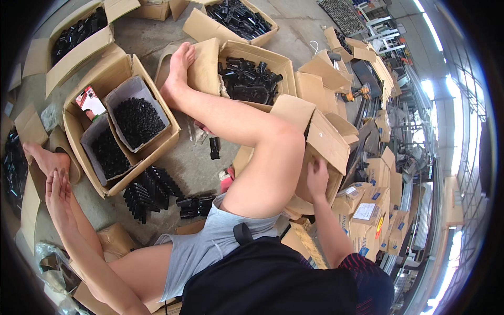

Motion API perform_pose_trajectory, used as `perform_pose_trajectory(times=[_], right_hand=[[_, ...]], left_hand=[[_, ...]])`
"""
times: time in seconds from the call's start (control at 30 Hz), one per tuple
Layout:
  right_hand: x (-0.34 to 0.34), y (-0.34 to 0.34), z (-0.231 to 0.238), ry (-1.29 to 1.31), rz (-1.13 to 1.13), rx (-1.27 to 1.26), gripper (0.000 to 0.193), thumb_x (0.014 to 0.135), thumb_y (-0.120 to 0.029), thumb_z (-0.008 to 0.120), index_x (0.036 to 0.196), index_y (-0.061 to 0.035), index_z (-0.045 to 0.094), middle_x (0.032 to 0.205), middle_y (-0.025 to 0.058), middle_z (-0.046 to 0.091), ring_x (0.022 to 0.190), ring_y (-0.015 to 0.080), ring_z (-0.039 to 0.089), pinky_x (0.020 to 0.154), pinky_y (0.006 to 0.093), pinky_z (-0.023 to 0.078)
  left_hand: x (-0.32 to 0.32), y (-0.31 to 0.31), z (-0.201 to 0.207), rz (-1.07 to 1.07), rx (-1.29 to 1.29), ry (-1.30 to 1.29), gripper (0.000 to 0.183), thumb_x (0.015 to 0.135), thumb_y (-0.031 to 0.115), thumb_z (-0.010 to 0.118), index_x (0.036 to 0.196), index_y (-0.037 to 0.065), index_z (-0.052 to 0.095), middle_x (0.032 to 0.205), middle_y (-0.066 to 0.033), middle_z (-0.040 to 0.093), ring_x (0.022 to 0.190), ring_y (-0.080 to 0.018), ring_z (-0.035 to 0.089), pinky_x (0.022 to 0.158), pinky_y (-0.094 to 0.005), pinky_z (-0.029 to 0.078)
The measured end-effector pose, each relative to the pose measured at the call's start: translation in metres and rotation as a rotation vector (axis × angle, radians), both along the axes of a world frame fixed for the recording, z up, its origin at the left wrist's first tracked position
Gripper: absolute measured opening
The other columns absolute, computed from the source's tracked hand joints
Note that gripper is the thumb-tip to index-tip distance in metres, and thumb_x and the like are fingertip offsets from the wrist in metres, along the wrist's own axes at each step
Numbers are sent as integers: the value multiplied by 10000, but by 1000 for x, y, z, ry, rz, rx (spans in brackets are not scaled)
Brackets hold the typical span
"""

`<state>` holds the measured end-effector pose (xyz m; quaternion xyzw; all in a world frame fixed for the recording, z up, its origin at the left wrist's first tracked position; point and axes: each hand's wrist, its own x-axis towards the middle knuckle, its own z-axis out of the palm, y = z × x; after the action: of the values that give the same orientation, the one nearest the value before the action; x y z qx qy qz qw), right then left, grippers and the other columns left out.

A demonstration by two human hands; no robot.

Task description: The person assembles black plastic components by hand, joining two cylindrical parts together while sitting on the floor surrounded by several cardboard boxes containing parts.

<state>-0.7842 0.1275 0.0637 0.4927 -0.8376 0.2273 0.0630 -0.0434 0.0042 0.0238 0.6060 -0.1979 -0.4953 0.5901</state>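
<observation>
My left hand (58, 196) rests by my left ankle with its fingers stretched out, holding nothing that I can see. On the right, my right hand (317, 180) reaches into an open cardboard box (329, 140) with its fingers curled in. Whatever those fingers may hold is hidden. Between my legs stands a larger cardboard box (153, 96), with two grey-lined smaller boxes of small black parts (137, 122) inside. A phone with a lit screen (90, 103) leans in that box. Stacked black angled plastic pieces (150, 190) lie on the floor in front of me, beside more black pieces (195, 206).
A box of black plastic parts (251, 79) stands beyond my right leg, with another filled box (239, 20) behind it. One black piece (214, 148) and a red-and-white item (227, 179) lie near my right thigh. Taped cartons (362, 212) and an orange-and-black power tool (357, 93) are at right.
</observation>
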Motion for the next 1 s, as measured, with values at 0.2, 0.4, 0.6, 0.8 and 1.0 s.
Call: perform_pose_trajectory(times=[0.2, 0.4, 0.6, 0.8, 1.0], right_hand=[[49, -68, 60, 201, 420, 201, 811, 859, -220, 721, 1532, -2, 323, 1571, 297, 306, 1409, 464, 367, 1182, 506, 310], [44, -42, 2, 181, 456, 435, 845, 818, -160, 708, 1523, 18, 278, 1509, 314, 315, 1391, 509, 330, 1164, 531, 337], [38, -62, 12, 241, 334, 459, 816, 768, -146, 749, 1456, 20, 341, 1415, 304, 413, 1331, 493, 400, 1088, 528, 421], [14, -68, -3, 483, 385, 478, 635, 833, -309, 676, 1360, -16, 478, 1314, 243, 545, 1228, 416, 532, 1012, 532, 428], [27, -30, 6, 304, 103, 510, 895, 808, -558, 709, 1463, -40, 387, 1360, 272, 479, 1289, 479, 431, 992, 641, 335]], left_hand=[[25, 6, -6, -5, -13, -30, 336, 990, 253, 675, 1282, 109, 593, 1224, -25, 683, 1084, -97, 647, 908, -236, 471], [15, 3, -6, -26, -25, -43, 301, 984, 257, 684, 1245, 126, 607, 1186, -8, 691, 1057, -81, 646, 883, -235, 472], [0, 7, -2, -32, -20, -67, 337, 984, 238, 680, 1284, 111, 597, 1173, -9, 692, 1070, -100, 658, 893, -240, 487], [-12, -2, -13, 1, -59, -51, 354, 929, 178, 741, 1241, 39, 645, 1064, -63, 729, 883, -99, 675, 749, -213, 507], [-18, 0, 34, 11, 24, -194, 294, 965, 190, 692, 1221, 58, 629, 1080, -27, 706, 961, -93, 672, 809, -233, 507]])
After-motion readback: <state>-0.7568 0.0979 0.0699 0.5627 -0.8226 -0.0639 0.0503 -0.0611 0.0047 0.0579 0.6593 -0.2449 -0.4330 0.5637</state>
